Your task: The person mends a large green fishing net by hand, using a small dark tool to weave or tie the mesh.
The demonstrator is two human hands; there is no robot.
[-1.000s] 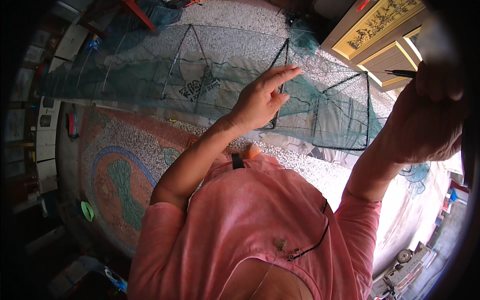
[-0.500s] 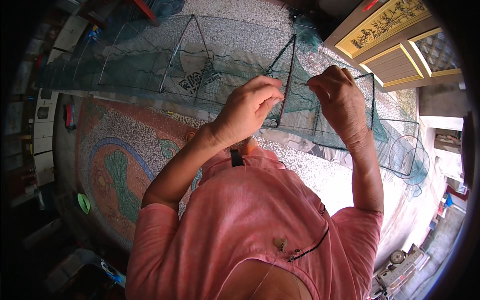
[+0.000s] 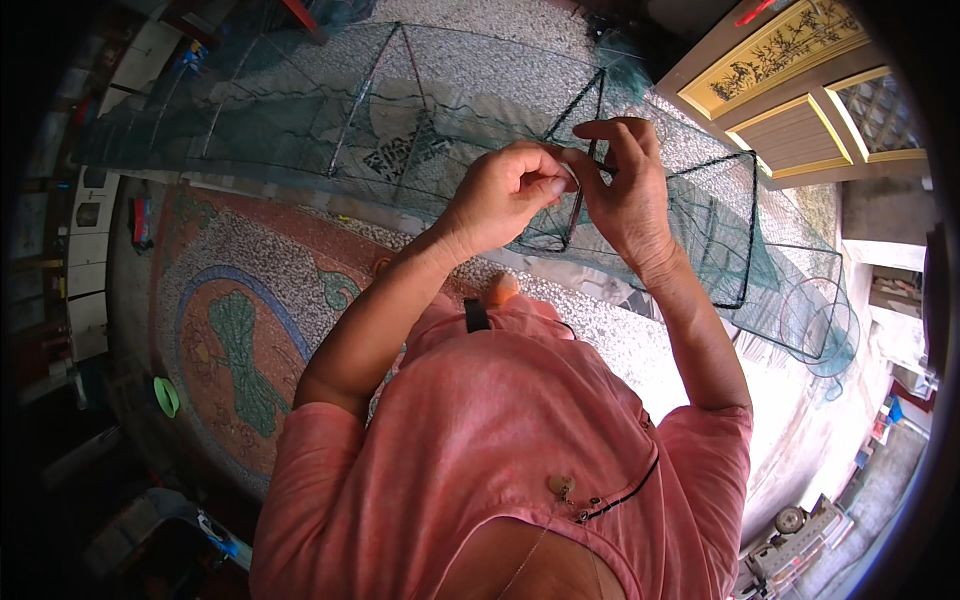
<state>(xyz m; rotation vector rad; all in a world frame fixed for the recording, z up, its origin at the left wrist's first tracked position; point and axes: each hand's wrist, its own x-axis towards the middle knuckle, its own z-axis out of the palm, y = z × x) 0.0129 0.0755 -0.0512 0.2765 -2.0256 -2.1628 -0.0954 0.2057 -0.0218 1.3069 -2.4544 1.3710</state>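
A long net trap (image 3: 480,118) of fine green mesh on dark, slim frames stretches across the floor in front of me. Over its middle, beside one upright frame bar (image 3: 577,215), my two hands meet. Thumb and fingers of my left hand (image 3: 505,200) are pinched together; whatever lies between them is too small to make out. My right hand (image 3: 630,190) has its thumb at the left fingertips, while its forefinger stretches leftward, apart from the thumb. I see nothing held in the right hand. Whether either hand touches the mesh is unclear.
Pebbled flooring with a coloured inlaid pattern (image 3: 240,350) lies at left. A panelled wooden door (image 3: 790,125) stands at the far right. There is a green bowl-like thing (image 3: 166,397) on the left and a wheeled object (image 3: 800,535) at the lower right.
My right hand has moved left to my left hand, and its forefinger has spread from the thumb. My left hand stays pinched, nearly in place. The net has shifted slightly in view.
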